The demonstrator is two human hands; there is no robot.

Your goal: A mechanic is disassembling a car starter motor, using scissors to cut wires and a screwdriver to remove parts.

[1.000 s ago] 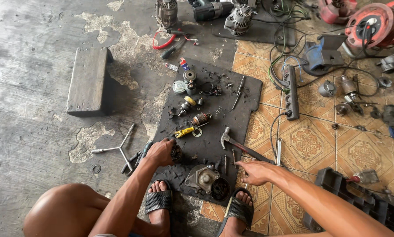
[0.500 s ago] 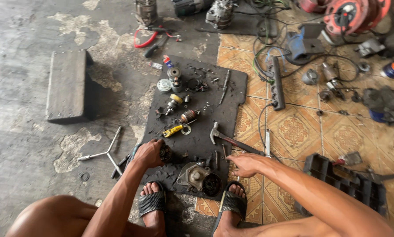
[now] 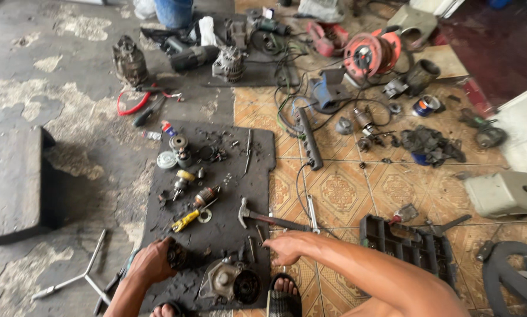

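Observation:
My left hand (image 3: 153, 262) is closed around a small dark round motor part (image 3: 176, 256) at the near left of a black rubber mat (image 3: 257, 152). My right hand (image 3: 287, 246) rests fingers-down on the mat's right edge, just below a hammer (image 3: 263, 218); whether it grips anything small is hidden. A metal starter housing (image 3: 229, 282) lies between both hands. Farther up the mat lie an armature (image 3: 205, 197), a yellow-handled tool (image 3: 186, 221), a screwdriver (image 3: 248, 151) and several small round parts (image 3: 174, 152).
A three-way wheel wrench (image 3: 81, 276) lies on the concrete at left beside a grey block (image 3: 11, 182). A power strip (image 3: 310, 138), red cable reel (image 3: 372, 53), alternators (image 3: 229, 63), black socket tray (image 3: 407, 246) and scattered parts crowd the tiled floor. My sandalled foot (image 3: 284, 293) is below.
The camera has tilted up, showing more of the floor beyond the mat. My hands stay at the mat's near edge, the left still on the round part.

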